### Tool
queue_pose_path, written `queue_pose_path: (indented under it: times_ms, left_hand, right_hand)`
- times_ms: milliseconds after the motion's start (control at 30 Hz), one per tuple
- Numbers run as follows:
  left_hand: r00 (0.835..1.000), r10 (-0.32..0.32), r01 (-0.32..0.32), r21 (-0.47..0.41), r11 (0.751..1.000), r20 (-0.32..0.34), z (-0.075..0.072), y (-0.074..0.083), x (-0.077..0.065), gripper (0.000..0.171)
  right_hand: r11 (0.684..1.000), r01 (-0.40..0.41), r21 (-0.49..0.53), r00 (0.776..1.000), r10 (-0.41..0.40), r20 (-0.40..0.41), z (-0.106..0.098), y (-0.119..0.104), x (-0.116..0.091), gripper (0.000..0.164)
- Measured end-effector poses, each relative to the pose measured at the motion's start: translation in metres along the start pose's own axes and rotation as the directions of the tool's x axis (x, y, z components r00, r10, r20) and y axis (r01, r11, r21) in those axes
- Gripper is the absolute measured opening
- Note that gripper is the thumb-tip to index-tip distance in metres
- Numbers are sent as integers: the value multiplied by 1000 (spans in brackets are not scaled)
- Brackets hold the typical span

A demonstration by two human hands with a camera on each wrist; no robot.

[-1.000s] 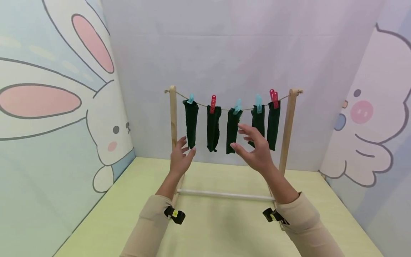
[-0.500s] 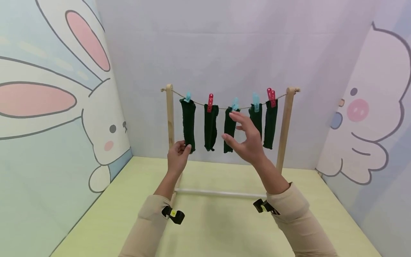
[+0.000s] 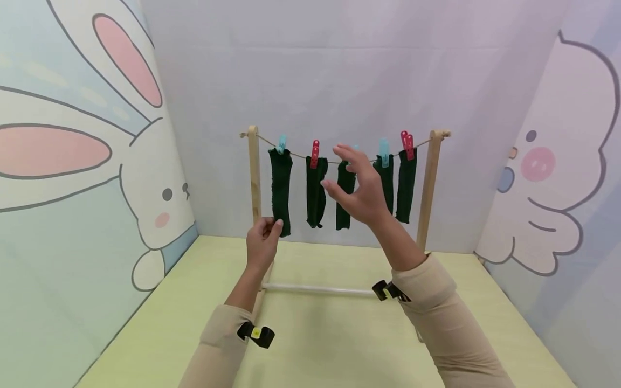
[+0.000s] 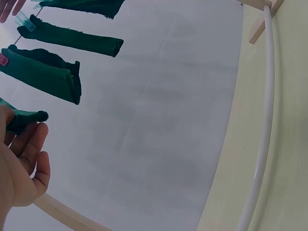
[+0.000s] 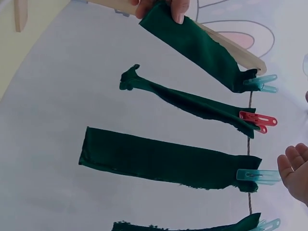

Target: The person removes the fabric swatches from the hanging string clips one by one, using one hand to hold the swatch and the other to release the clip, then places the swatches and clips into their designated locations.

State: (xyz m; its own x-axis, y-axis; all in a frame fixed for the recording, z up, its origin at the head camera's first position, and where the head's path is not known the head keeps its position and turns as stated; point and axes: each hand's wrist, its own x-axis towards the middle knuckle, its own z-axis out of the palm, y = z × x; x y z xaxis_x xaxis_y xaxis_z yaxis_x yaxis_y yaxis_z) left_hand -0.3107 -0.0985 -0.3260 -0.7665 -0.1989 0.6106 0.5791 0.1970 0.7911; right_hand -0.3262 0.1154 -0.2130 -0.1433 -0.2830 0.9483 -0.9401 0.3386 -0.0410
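Note:
Several dark green cloth strips hang from a string between two wooden posts. At the far left, my left hand [image 3: 262, 242] pinches the lower edge of the end cloth strip [image 3: 281, 186], thumb in front; a light blue clothespin [image 3: 282, 143] fastens its top. The same cloth strip [image 5: 192, 45] slants toward its clothespin [image 5: 260, 83] in the right wrist view. My right hand [image 3: 361, 188] is raised with fingers and thumb spread, holding nothing. It overlaps the third strip [image 3: 343, 213] and hides most of its clip. Beside it hangs a strip [image 3: 316, 196] under a red clothespin [image 3: 315, 154].
The right post [image 3: 429, 188] and left post [image 3: 254, 172] carry the string; a white bar [image 3: 320, 289] joins them low down. Two red clothespins [image 3: 409, 147] hold the last strip. Cartoon-printed panels [image 3: 167, 231] flank the pale yellow table [image 3: 330, 345].
My left hand has moved up to the leftmost strip, closed its fingers on the lower end and drawn it slightly left. My right hand has moved up and left, still spread.

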Motion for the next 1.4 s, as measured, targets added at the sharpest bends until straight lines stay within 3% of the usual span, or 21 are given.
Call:
queue_pose_path:
  times_ms: [200,567,867,1033,1100,1200,1400]
  left_hand:
    - [1000,1,-1,2,1000,-12,-5,12,-5,15]
    - [1000,3,-4,-12,1000,-18,-7,14,-12,13]
    - [1000,24,-23,-52,998,18,-10,14,-14,13]
    - [1000,11,-10,-55,998,10,-12,-11,-10,14]
    - [1000,6,-5,-71,997,9,-12,-23,-8,14]
    - [1000,10,-9,-83,996,9,-13,-25,-8,13]
    - [999,-27,29,-115,993,17,-14,-23,-8,12]
  right_hand:
    - [999,9,-38,999,-7,35,10,-2,23,57]
    - [998,-59,-8,995,60,80,25,-11,48,57]
    - [982,-188,-35,970,191,152,38,2,60,57]
    - [971,-232,-57,952,239,192,45,8,69,58]
    - [966,-249,-63,944,257,209,47,10,71,58]
    - [955,-288,-75,922,298,248,50,11,75,59]
    - [914,-382,-135,841,404,360,57,9,83,57]
